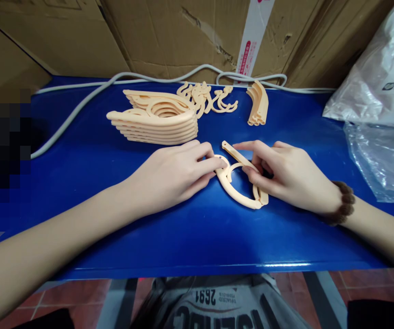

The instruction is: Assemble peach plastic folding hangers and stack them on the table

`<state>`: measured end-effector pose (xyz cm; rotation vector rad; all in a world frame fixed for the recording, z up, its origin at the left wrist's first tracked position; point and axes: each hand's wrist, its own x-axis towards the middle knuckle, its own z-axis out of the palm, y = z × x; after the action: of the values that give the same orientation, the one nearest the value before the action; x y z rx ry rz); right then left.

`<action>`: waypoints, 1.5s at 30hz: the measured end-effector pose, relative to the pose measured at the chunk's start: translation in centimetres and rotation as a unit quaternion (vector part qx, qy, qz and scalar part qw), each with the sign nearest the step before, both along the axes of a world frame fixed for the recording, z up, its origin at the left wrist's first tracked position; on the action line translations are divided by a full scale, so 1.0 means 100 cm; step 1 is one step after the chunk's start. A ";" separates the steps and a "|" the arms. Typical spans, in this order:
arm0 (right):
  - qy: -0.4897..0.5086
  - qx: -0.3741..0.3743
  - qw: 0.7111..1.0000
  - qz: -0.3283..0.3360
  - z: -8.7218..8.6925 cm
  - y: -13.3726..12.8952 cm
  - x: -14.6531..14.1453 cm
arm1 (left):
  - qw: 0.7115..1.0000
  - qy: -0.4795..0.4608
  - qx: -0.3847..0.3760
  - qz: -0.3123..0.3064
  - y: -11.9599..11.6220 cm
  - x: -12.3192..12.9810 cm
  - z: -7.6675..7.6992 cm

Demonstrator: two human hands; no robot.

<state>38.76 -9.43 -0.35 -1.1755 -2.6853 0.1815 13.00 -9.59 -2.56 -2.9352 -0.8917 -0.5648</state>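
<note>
**Pale plastic frame [237,195] could slip where its parts meet**

We see the frame low over the blue tabletop [183,246], between our two hands. Our left hand [181,171] has its fingers pinched on the rounded end. Our right hand [284,171] has its fingers grasping the straight bar [235,154], the index finger laid along it toward the free upper end. The bar and the frame's curved side come together near our right thumb, at the lower right; we cannot tell whether they are locked there or merely touching.

If we press unevenly, we think the bar could swing or pop away at that meeting point, since only a small end bears the load. Twisting our hands against each other might bend or crack the thin curve. A loose pinch could let the rounded end skid, as the tabletop looks glossy.

Behind, a stack of pale frames [155,128] leans unevenly near our left knuckles; a careless knock could topple it into the loose hooks [200,97] or toward the short curved bars [258,103] farther right.
</note>
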 end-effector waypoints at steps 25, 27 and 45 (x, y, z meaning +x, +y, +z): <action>-0.013 0.137 0.986 0.095 -0.005 0.009 0.008 | 0.998 -0.056 0.011 0.032 0.005 0.002 -0.004; -0.018 0.126 0.986 0.103 -0.004 0.010 0.009 | 0.997 -0.040 0.062 0.028 0.007 0.001 -0.003; -0.048 0.188 0.976 0.094 0.015 0.017 0.003 | 0.984 -0.019 0.171 0.055 0.004 0.000 -0.005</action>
<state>39.10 -7.71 1.17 -0.8370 -2.7447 -0.3512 12.98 -9.22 -3.09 -2.5618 -0.8549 -0.6918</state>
